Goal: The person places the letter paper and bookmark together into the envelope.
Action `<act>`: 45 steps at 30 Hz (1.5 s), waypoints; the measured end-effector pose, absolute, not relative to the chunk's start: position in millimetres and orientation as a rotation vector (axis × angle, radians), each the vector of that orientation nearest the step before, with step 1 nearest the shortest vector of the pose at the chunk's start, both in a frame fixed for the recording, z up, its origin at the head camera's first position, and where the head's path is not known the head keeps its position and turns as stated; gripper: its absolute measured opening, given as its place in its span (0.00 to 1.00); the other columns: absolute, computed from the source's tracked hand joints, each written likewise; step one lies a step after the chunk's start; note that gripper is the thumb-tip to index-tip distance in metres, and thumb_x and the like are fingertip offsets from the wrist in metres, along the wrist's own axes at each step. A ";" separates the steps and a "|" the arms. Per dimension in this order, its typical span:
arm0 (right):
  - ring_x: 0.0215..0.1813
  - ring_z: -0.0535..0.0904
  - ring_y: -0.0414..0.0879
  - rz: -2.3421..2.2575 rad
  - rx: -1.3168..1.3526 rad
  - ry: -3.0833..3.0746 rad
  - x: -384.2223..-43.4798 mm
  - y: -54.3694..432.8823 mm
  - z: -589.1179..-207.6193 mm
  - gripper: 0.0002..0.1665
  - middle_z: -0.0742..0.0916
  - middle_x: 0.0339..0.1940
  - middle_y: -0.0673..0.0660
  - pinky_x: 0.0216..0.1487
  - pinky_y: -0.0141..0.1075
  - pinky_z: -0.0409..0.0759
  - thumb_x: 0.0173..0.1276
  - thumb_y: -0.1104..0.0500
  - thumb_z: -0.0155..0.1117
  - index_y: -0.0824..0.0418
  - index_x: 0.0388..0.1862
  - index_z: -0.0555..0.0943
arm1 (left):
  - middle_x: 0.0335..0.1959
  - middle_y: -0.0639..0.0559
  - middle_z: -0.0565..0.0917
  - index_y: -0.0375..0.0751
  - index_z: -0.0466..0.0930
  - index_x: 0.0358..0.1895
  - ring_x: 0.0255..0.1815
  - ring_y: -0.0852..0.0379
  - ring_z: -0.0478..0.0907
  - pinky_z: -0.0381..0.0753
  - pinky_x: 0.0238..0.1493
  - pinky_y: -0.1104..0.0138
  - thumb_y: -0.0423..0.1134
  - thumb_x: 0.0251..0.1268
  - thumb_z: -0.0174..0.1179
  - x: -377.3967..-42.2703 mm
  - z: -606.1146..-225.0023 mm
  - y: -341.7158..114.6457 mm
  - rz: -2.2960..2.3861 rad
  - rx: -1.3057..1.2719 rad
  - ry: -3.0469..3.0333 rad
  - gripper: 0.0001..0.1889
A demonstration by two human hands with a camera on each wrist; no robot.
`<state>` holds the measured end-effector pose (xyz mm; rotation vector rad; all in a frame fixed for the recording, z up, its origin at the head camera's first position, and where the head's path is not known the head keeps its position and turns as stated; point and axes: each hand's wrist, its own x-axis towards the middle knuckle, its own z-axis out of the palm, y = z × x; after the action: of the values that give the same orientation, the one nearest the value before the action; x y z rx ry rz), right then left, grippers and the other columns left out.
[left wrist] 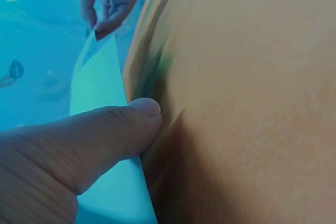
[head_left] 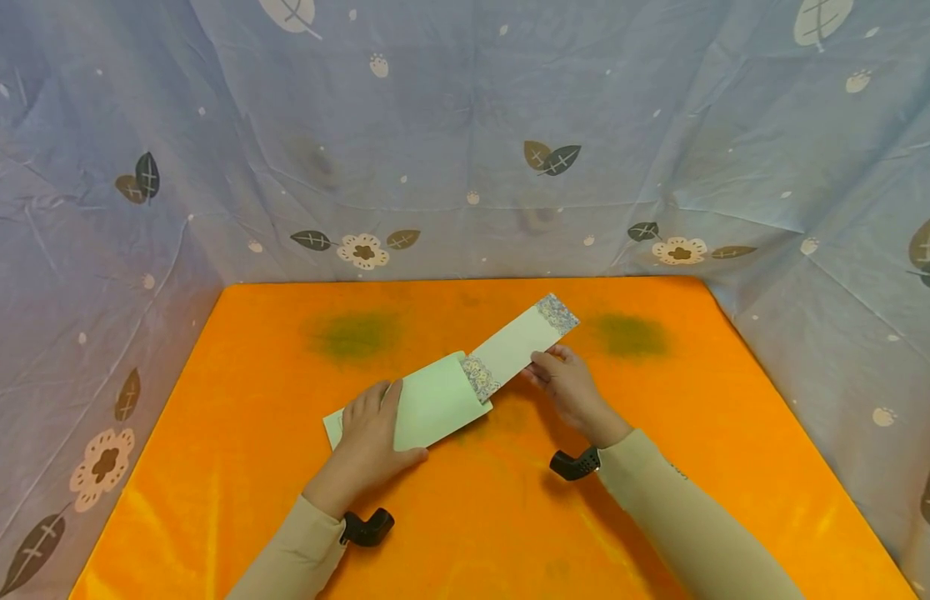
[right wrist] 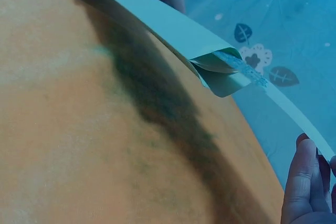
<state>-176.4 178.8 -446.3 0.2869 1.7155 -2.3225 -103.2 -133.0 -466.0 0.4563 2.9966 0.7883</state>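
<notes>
A pale green envelope [head_left: 438, 404] is tilted above the orange surface, its open end toward the upper right. My left hand [head_left: 371, 437] grips its lower left part, with the thumb on the near edge and the fingers across the far side. A long white card [head_left: 513, 342] with grey lace-patterned bands sticks out of the envelope's mouth. My right hand [head_left: 573, 392] pinches the card's near edge between thumb and fingers. In the right wrist view, the envelope's mouth [right wrist: 218, 72] gapes around the card. How far the card reaches inside is hidden.
An orange cloth [head_left: 232, 400] covers the table, with dark green smudges [head_left: 356, 333] toward the back. Grey-blue curtains [head_left: 472, 108] printed with leaves and flowers stand behind and at both sides. A black wrist device [head_left: 367, 527] sits at each sleeve cuff.
</notes>
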 end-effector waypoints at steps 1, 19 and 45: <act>0.43 0.81 0.54 -2.329 0.288 1.707 -176.6 179.1 -446.9 0.11 0.78 0.35 0.59 0.65 0.51 0.68 0.75 0.62 0.54 0.64 0.45 0.63 | 0.71 0.33 0.57 0.34 0.50 0.76 0.69 0.34 0.52 0.49 0.65 0.41 0.58 0.46 0.74 -103.3 -466.1 -133.0 0.789 0.458 2.996 0.58; 0.41 0.82 0.50 -2.288 0.194 1.700 -174.7 173.2 -457.6 0.09 0.78 0.36 0.60 0.60 0.48 0.74 0.75 0.64 0.54 0.65 0.44 0.63 | 0.69 0.33 0.58 0.33 0.51 0.75 0.69 0.35 0.52 0.50 0.65 0.43 0.59 0.47 0.74 -104.8 -462.3 -131.3 0.848 0.447 3.046 0.58; 0.41 0.83 0.52 -2.174 0.071 1.858 -169.3 176.3 -467.2 0.15 0.85 0.36 0.61 0.51 0.44 0.80 0.72 0.59 0.60 0.66 0.43 0.65 | 0.69 0.33 0.57 0.33 0.52 0.74 0.69 0.35 0.52 0.50 0.65 0.42 0.55 0.45 0.76 -106.2 -461.3 -130.7 0.859 0.463 3.081 0.57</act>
<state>-169.3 176.3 -467.2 0.0708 1.8577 -2.1743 -106.2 -130.7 -461.3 0.4634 3.0814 0.8587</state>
